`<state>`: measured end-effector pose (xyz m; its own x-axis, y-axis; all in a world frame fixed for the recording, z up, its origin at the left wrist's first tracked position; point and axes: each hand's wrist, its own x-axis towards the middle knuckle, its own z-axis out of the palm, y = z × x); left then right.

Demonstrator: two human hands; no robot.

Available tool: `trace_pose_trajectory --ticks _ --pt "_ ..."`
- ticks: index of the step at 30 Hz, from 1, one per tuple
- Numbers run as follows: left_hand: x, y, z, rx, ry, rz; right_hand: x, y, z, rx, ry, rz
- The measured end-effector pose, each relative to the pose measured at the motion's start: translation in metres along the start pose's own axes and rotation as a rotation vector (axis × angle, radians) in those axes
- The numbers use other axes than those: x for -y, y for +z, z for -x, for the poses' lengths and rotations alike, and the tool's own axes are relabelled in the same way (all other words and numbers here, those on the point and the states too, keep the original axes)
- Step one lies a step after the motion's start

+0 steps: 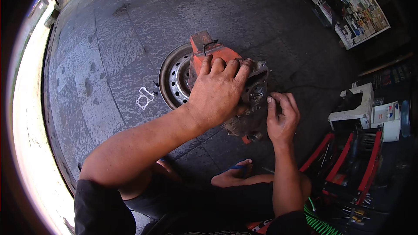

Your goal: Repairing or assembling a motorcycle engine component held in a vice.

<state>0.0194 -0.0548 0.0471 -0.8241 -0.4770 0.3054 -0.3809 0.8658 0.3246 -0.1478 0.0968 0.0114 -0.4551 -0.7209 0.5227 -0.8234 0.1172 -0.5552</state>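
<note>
A greasy metal engine part that looks like a small cylinder head (257, 90) is in front of me, its machined face with round recesses turned to the right. My left hand (217, 89) curls over its top and grips it, thumb underneath. At its right edge, my right hand (284, 115) pinches with thumb and forefinger; anything between the tips is too small to make out. An orange metal stand (224, 54) rises behind the part, beside a steel wheel rim (167, 76). Left of the rim, a pale flat gasket (147, 95) lies on the floor.
On the right are a red-edged toolbox (370, 165) with loose tools, a white bracket-shaped object (355, 106) and a green coiled hose (313, 217). A sticker-covered board (361, 13) leans far right. My feet in blue flip-flops (238, 166) are below the work.
</note>
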Motion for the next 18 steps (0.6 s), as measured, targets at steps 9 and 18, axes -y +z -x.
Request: trace_pose_trajectory --ticks 9,18 --pt "0.000 0.000 0.001 0.005 -0.010 -0.007 0.006 -0.006 -0.012 0.109 -0.225 0.200" --pt "-0.001 -0.001 0.000 0.008 -0.020 0.020 0.014 -0.002 -0.009 0.104 -0.093 0.186"
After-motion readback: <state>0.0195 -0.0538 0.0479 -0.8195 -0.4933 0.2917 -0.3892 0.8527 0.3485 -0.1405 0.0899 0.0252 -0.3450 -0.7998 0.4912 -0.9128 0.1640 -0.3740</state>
